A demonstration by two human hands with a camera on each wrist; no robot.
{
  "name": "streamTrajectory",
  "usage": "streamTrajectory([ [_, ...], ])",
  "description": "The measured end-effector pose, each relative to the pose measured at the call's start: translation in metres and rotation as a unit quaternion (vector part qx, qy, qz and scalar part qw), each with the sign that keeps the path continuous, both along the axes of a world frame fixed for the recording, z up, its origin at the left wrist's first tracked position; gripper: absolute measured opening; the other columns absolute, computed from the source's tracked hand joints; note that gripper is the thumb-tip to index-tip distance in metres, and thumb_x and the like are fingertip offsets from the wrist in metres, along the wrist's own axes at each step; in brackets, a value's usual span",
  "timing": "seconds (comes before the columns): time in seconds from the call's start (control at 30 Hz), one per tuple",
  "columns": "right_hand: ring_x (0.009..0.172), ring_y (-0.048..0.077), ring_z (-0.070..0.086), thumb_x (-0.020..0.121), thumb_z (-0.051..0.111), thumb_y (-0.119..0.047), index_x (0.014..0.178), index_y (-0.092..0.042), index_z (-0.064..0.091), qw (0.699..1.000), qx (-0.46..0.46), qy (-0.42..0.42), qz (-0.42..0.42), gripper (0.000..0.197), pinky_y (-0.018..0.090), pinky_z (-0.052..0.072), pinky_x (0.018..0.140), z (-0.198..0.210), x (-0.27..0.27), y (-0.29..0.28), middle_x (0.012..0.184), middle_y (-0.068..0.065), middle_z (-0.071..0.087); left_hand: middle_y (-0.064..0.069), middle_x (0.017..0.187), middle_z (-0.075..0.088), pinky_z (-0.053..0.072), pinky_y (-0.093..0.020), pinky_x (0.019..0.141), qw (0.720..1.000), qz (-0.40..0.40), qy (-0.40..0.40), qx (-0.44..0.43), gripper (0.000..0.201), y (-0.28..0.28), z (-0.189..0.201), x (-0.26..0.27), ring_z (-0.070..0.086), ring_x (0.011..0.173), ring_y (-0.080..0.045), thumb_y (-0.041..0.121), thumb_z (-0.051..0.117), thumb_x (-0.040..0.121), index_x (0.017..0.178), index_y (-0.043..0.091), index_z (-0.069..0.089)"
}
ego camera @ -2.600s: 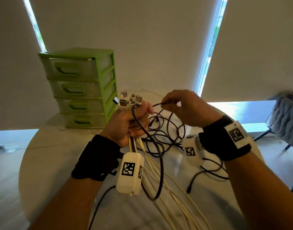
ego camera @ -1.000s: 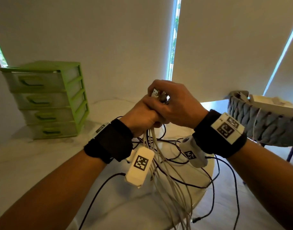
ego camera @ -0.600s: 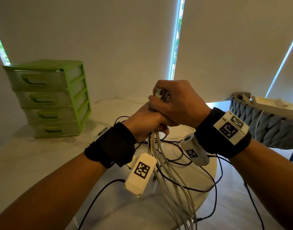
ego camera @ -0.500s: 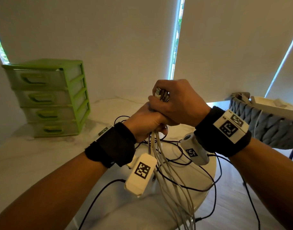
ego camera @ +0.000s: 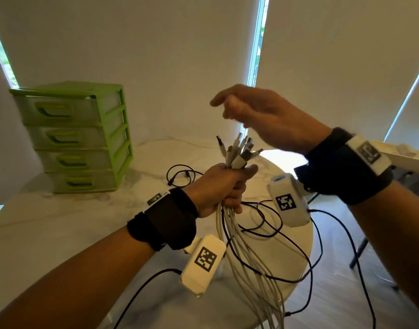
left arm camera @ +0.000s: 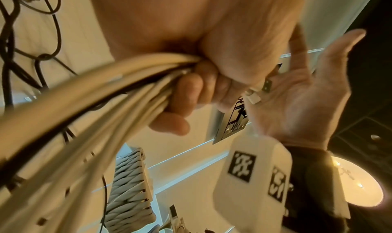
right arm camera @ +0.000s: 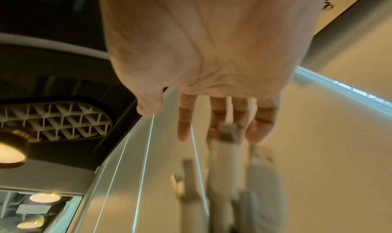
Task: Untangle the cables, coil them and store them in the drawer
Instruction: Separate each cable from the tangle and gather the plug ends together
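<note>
My left hand [ego camera: 224, 186] grips a bundle of several white cables [ego camera: 245, 252] in a fist above the table, and their plugs [ego camera: 239, 150] stick up out of it. In the left wrist view the fingers [left arm camera: 186, 92] curl round the white cables [left arm camera: 95, 92]. A black cable [ego camera: 270, 224] runs through the bundle and loops over the table. My right hand [ego camera: 256, 110] hovers above the plugs with relaxed fingers and holds nothing; the right wrist view shows its straight fingers [right arm camera: 224, 119] over the blurred plugs [right arm camera: 224, 161]. The green drawer unit [ego camera: 75, 136] stands at the back left, its drawers closed.
The round white marble table [ego camera: 61, 229] ends just right of my hands. A second small black cable [ego camera: 180, 174] lies coiled on it near the drawers. A grey woven chair [left arm camera: 129, 193] stands off the table's right side. Black wrist-camera leads hang past the table edge.
My right hand has let go of the plug ends and lifted up and away from my left fist. The plugs now stand free above the left hand.
</note>
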State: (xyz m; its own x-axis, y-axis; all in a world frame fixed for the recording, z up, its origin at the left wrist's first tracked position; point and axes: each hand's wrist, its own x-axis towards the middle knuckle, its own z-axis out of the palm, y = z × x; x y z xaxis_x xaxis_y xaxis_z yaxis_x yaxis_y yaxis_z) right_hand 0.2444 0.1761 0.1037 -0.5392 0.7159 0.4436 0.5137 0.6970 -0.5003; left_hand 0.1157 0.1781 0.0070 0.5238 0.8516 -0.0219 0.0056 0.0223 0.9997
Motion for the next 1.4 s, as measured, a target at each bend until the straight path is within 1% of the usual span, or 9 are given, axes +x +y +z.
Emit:
streamTrajectory([
  [0.1,0.1,-0.007,0.057,0.096,0.038,-0.05,0.109,-0.037,0.061,0.995,-0.027,-0.083,0.038,0.03,0.021,0.044,0.082,0.006,-0.007,0.0,0.103,-0.024,0.061,0.005,0.046,0.026,0.045,-0.028,0.049,1.0,-0.005,-0.012,-0.002,0.045,0.001,-0.001,0.0,0.027,0.039,-0.011,0.028,0.049,0.099,0.056,0.02,0.037],
  [0.2,0.088,0.007,0.062,0.095,0.046,-0.05,0.102,-0.029,0.063,0.972,0.047,-0.229,0.003,0.028,0.035,0.054,0.08,-0.019,-0.018,0.007,0.096,-0.01,0.066,0.006,0.046,0.031,0.045,-0.029,0.05,0.998,-0.015,-0.055,-0.009,0.035,0.001,0.002,-0.004,0.031,0.039,-0.01,0.026,0.035,0.103,0.07,0.014,0.041],
  [0.37,0.08,0.008,0.062,0.099,0.037,-0.046,0.091,-0.017,0.068,0.986,0.072,-0.148,-0.025,0.043,0.026,0.053,0.074,-0.033,-0.022,0.015,0.09,-0.006,0.066,0.003,0.046,0.027,0.044,-0.03,0.05,0.998,0.009,-0.056,-0.024,0.042,0.005,-0.001,-0.01,0.029,0.04,-0.012,0.017,0.036,0.101,0.059,0.014,0.039],
  [0.57,0.073,0.003,0.063,0.097,0.049,-0.04,0.096,-0.017,0.071,0.993,0.103,-0.052,-0.036,0.032,0.013,0.049,0.066,-0.04,-0.031,0.013,0.082,-0.01,0.066,0.002,0.05,0.021,0.036,-0.023,0.042,0.995,0.016,-0.087,-0.042,0.053,0.008,-0.006,-0.01,0.022,0.039,-0.009,0.011,0.036,0.098,0.045,0.021,0.037],
  [0.7,0.095,0.013,0.066,0.087,0.057,-0.046,0.137,-0.024,0.045,0.968,-0.132,0.215,-0.011,0.056,0.031,0.055,0.082,-0.052,-0.014,0.009,0.107,0.0,0.064,0.006,0.044,0.022,0.022,-0.02,0.041,0.984,0.032,-0.171,-0.033,0.054,0.011,0.005,-0.011,0.02,0.034,-0.007,0.031,0.042,0.099,0.046,0.02,0.04],
  [0.77,0.094,0.024,0.068,0.082,0.067,-0.039,0.139,-0.026,0.037,0.934,-0.31,0.169,0.048,0.066,0.045,0.056,0.083,-0.069,-0.005,0.006,0.111,0.008,0.065,0.005,0.043,0.025,0.022,-0.022,0.04,0.974,0.041,-0.223,-0.015,0.051,0.017,0.014,-0.015,0.022,0.034,-0.008,0.042,0.048,0.094,0.05,0.019,0.035],
  [0.9,0.067,0.017,0.067,0.083,0.069,-0.03,0.117,-0.02,0.054,0.887,-0.448,0.0,0.109,0.039,0.034,0.058,0.071,-0.097,0.002,-0.007,0.084,0.014,0.068,0.006,0.043,0.019,0.023,-0.021,0.039,0.961,0.056,-0.271,-0.006,0.053,0.02,0.024,-0.013,0.018,0.035,-0.007,0.045,0.045,0.097,0.056,0.018,0.025],
  [1.03,0.045,0.01,0.052,0.092,0.06,-0.022,0.103,-0.008,0.066,0.917,-0.393,-0.065,0.014,0.018,0.028,0.054,0.055,-0.098,0.028,-0.006,0.05,-0.007,0.05,0.005,0.043,0.018,0.031,-0.022,0.04,0.956,0.019,-0.292,-0.018,0.058,0.015,0.028,-0.01,0.018,0.036,-0.008,0.048,0.038,0.099,0.05,0.018,0.027],
  [1.4,0.072,0.019,0.067,0.088,0.066,-0.021,0.083,-0.01,0.072,0.868,-0.337,-0.143,-0.336,0.014,0.029,0.051,0.072,-0.17,0.188,0.021,0.07,0.004,0.071,0.006,0.039,0.022,0.028,-0.02,0.039,0.951,-0.005,-0.305,-0.042,0.063,0.02,0.035,0.006,0.021,0.034,-0.007,0.049,0.034,0.1,0.045,0.019,0.03],
])
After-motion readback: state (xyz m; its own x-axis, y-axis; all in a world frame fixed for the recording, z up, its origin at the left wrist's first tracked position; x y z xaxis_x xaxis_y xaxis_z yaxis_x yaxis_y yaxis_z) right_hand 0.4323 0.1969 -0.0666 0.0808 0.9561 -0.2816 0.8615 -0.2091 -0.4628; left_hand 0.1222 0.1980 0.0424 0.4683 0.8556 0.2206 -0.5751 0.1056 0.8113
